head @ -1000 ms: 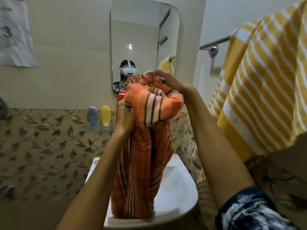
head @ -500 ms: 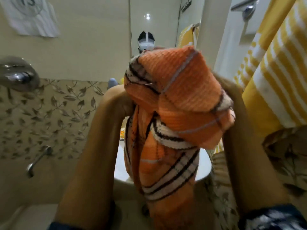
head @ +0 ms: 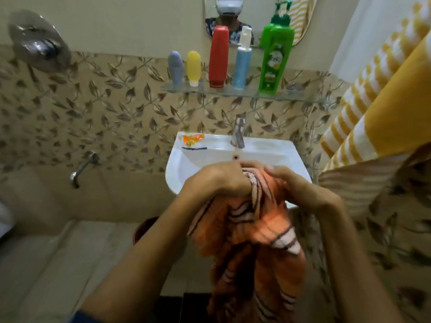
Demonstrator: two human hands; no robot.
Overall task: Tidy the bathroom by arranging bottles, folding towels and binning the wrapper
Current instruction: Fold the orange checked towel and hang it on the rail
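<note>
An orange striped towel (head: 251, 234) hangs bunched in front of the white sink (head: 177, 169). My left hand (head: 219, 180) and my right hand (head: 300, 187) both grip its top edge, close together. On the glass shelf (head: 298, 97) stand a grey bottle (head: 175, 67), a yellow bottle (head: 193, 67), a tall red bottle (head: 218, 57), a blue bottle (head: 243, 64) and a green pump bottle (head: 275, 54). An orange wrapper (head: 192, 138) lies on the sink's back left corner.
A yellow striped towel (head: 373, 89) hangs at the right. A tap (head: 238, 131) rises behind the basin. On the left wall are a shower knob (head: 38, 44) and a spout (head: 82, 167). A dark red bin (head: 144, 229) sits under the sink.
My hands have dropped with the orange towel from head height to the sink's front edge. The view has tilted down, and the shelf bottles and wrapper are now in sight.
</note>
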